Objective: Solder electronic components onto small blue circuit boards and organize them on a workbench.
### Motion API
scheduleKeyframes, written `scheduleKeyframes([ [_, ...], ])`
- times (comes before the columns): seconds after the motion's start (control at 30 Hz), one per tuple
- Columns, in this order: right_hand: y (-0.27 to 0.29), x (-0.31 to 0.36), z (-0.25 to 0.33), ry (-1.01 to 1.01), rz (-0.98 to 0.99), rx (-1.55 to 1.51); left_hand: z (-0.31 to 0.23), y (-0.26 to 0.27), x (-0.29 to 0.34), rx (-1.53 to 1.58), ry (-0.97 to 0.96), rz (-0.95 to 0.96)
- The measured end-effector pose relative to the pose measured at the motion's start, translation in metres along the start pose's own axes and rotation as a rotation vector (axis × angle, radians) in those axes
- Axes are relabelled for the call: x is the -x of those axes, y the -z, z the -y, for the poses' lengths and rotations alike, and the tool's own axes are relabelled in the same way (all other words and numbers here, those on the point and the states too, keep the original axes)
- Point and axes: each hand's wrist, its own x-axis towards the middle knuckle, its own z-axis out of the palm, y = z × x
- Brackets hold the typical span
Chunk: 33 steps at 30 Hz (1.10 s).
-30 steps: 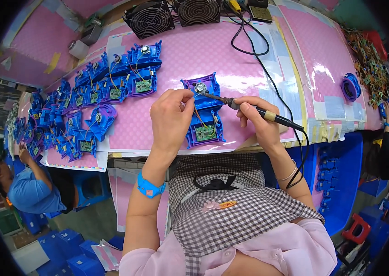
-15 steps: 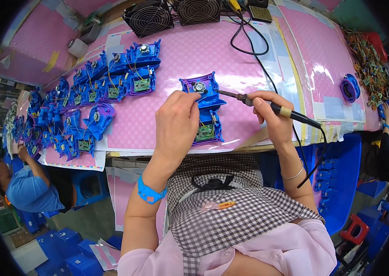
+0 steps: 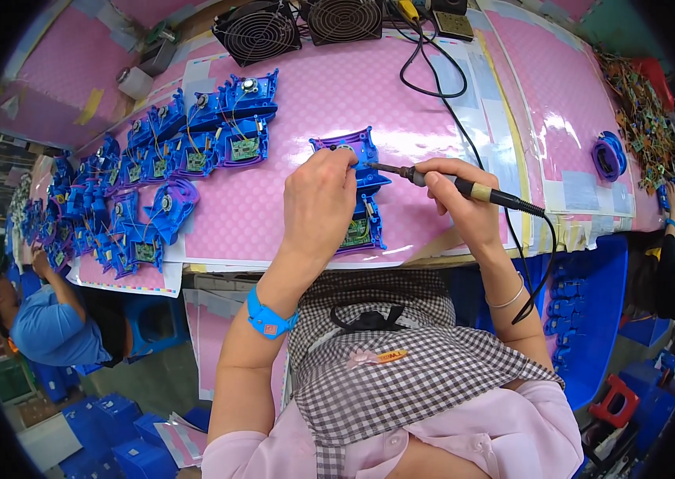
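A blue plastic housing (image 3: 364, 146) with purple edges lies opened in two halves in front of me. My left hand (image 3: 319, 203) reaches over its upper half, fingers pinched together near the round silver speaker. The hand covers most of the speaker, and whatever the fingertips hold is hidden. A green circuit board (image 3: 357, 232) with thin wires sits in the lower half, partly behind that hand. In my right hand (image 3: 469, 214) is a soldering iron (image 3: 516, 202), held like a pen. Its metal tip points left into the upper half, close to my left fingertips.
Rows of similar blue housings (image 3: 194, 160) fill the left side. Two black fans (image 3: 258, 33) stand at the back. The iron's black cable (image 3: 465, 132) crosses the pink table. A blue bin (image 3: 605, 319) stands below right; a co-worker (image 3: 54, 319) sits at left.
My left hand has moved slightly right, now covering more of the speaker. The soldering iron has shifted left and slightly down, with its tip further over the housing.
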Motion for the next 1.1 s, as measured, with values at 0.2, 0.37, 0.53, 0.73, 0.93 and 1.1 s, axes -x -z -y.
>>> scheduleKeyframes([
  [0.2,-0.001,0.000,0.000,0.002,0.014,-0.003,0.000,-0.001,-0.003,-0.014,-0.024,0.025],
  [0.37,0.000,0.000,-0.002,0.036,0.011,0.005,0.007,0.019,0.002,0.126,0.028,-0.152],
  [0.53,0.002,0.001,0.000,0.074,-0.026,-0.031,0.028,0.029,0.018,0.267,0.409,-0.194],
  [0.73,0.001,0.000,0.003,0.004,-0.050,-0.017,0.017,0.015,0.015,0.050,0.187,-0.191],
  [0.93,-0.001,0.003,0.001,0.028,-0.045,0.005,0.007,0.014,0.019,0.315,0.278,-0.250],
  [1.1,-0.003,0.002,-0.004,0.033,-0.035,0.022,-0.001,0.010,0.011,0.613,0.453,-0.194],
])
